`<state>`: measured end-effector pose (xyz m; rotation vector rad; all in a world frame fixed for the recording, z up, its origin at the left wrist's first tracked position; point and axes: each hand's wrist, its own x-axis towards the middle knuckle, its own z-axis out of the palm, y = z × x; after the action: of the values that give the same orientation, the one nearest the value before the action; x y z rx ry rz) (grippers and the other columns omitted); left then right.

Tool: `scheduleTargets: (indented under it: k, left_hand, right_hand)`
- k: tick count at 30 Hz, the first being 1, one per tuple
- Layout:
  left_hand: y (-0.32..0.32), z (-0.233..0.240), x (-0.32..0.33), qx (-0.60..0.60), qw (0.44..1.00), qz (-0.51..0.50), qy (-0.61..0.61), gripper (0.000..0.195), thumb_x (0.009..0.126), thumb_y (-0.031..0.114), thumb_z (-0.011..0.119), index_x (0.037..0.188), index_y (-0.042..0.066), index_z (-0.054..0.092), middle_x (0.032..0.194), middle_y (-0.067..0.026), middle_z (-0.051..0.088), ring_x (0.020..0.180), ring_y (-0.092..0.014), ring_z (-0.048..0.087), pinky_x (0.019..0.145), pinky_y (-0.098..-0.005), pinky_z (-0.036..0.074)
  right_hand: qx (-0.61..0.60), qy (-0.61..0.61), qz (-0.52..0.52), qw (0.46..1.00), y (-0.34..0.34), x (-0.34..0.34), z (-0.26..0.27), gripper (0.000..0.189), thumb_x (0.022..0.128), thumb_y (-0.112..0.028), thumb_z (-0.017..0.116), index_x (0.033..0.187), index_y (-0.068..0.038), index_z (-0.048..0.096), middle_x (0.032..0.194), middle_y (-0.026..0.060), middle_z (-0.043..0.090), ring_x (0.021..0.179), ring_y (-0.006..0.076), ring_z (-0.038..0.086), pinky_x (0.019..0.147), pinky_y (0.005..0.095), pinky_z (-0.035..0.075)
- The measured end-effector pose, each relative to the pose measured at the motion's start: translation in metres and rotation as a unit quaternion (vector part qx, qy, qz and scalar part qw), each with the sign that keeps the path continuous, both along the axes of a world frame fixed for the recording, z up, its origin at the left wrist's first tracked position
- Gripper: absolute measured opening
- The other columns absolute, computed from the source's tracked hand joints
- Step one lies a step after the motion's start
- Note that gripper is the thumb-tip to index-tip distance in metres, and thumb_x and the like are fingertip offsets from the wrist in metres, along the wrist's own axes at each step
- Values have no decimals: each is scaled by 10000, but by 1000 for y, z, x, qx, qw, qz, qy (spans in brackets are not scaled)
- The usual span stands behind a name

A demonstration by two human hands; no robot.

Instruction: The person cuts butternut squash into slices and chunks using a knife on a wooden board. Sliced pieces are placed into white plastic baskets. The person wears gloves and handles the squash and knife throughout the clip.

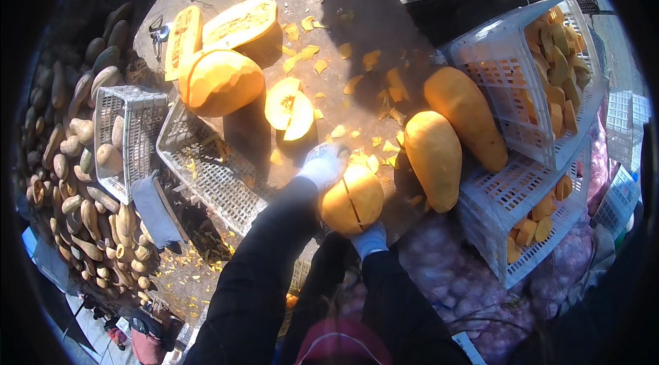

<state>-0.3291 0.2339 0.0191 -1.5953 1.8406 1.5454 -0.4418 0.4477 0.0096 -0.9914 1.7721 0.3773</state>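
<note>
A peeled orange pumpkin (368,192) stands at the near edge of the work table, with a thin dark straight line across it; whether this is only a cut or a blade sits in it, I cannot tell. My left hand (327,161), in a whitish glove, grips the pumpkin's far left side. Low at its near end is my gloved right hand (370,240), by the lower end of the line; its fingers are partly hidden, and so is anything they hold. Orange peel scraps (368,160) lie just beyond the pumpkin.
Two whole peeled pumpkins (432,159) lie to the right, beside stacked white plastic crates (507,92) of cut pieces. Left are a large split pumpkin (224,81), pumpkin halves (242,22), a peeler (158,33) and a slatted crate (216,179). Unpeeled squashes (87,215) cover the ground.
</note>
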Motion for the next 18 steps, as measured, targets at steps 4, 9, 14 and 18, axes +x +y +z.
scheduleTargets:
  k: [4, 9, 14, 18]
  left_hand:
    - [0, -25, 2, 40, 999, 15, 18, 387, 1007, 292, 527, 1283, 68, 680, 1253, -240, 679, 1188, -392, 636, 1029, -451, 487]
    - [0, -26, 6, 63, 998, 21, 14, 400, 1009, 267, 512, 1316, 65, 669, 1339, -221, 654, 1278, -361, 599, 1086, -425, 455]
    - [2, -39, 15, 39, 997, 64, 15, 404, 987, 261, 533, 1308, 63, 677, 1349, -215, 654, 1296, -357, 590, 1103, -415, 445]
    - [25, -34, 10, 6, 987, 146, 66, 431, 1015, 337, 572, 1309, 38, 670, 1323, -213, 669, 1269, -328, 611, 1078, -400, 455]
  right_hand:
    - [-81, -11, -51, 995, 25, 7, -26, 655, 885, -609, 652, 1381, -183, 629, 1368, 124, 664, 1267, 311, 625, 1060, 423, 512]
    - [-20, -19, -8, 1000, 7, 5, -17, 624, 892, -584, 647, 1360, -172, 643, 1353, 130, 672, 1252, 315, 634, 1051, 431, 515]
    - [-75, -49, -66, 994, 2, 10, -15, 657, 890, -630, 654, 1338, -149, 659, 1321, 147, 683, 1196, 339, 664, 997, 452, 543]
    - [-92, 9, -72, 993, 30, 12, -43, 663, 865, -630, 689, 1310, -138, 675, 1280, 164, 701, 1184, 339, 672, 990, 464, 548]
